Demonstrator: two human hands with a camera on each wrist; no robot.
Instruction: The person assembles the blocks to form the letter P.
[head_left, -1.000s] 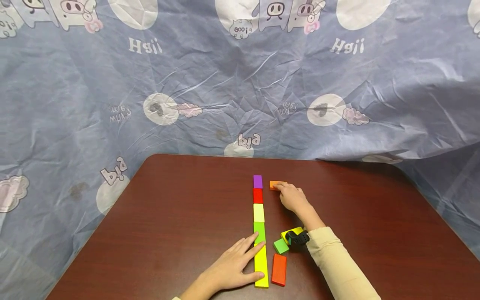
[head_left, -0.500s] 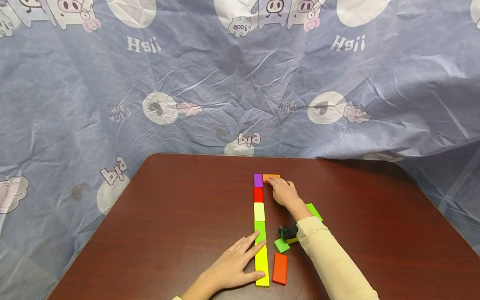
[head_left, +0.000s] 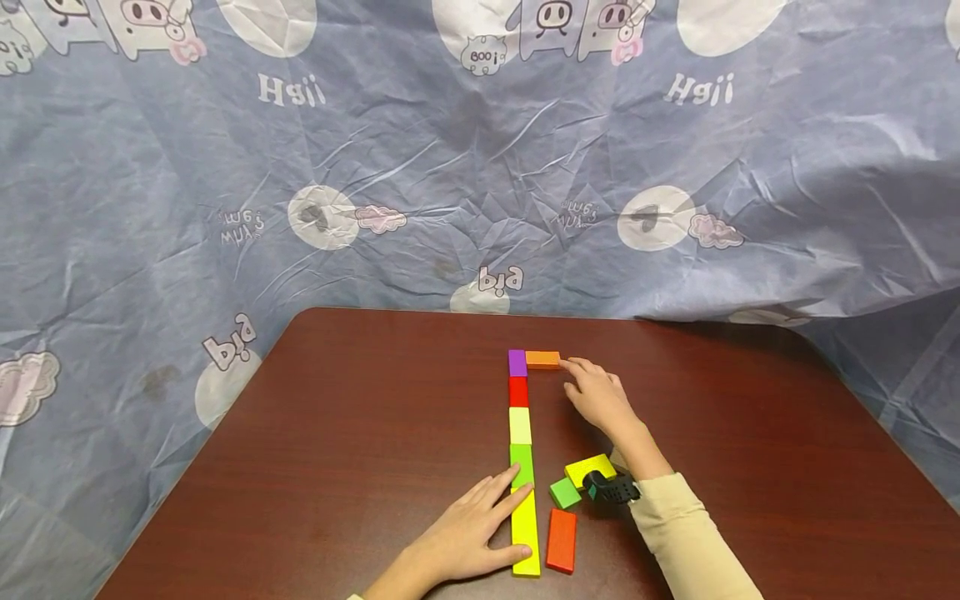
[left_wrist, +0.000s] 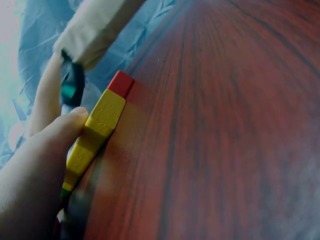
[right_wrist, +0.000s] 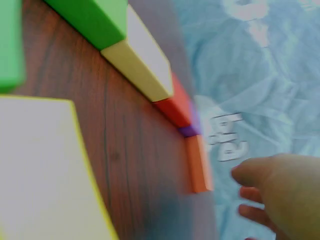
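Note:
A straight row of toy building blocks runs away from me: yellow (head_left: 526, 525), green (head_left: 522, 456), cream (head_left: 520, 425), red (head_left: 518, 392) and purple (head_left: 517, 363). My left hand (head_left: 474, 533) rests with spread fingers on the yellow and green blocks; its thumb lies along the yellow block's side in the left wrist view. An orange block (head_left: 543, 360) lies crosswise at the far end, its left end against the purple block. Right of it is my right hand (head_left: 600, 402), holding nothing, fingertips just off the orange block's end. The right wrist view shows those fingers apart from the block.
Right of the row lie a loose red-orange block (head_left: 561, 542), a small green block (head_left: 565, 493) and a yellow block (head_left: 588, 468). A pale block (head_left: 618, 460) is partly hidden under my right wrist. Patterned grey-blue cloth (head_left: 420, 167) hangs behind the table's (head_left: 360, 467) far edge.
My right hand slid the orange block left and slightly away until it met the purple block, then let go and drew back to the right. The left hand stayed put.

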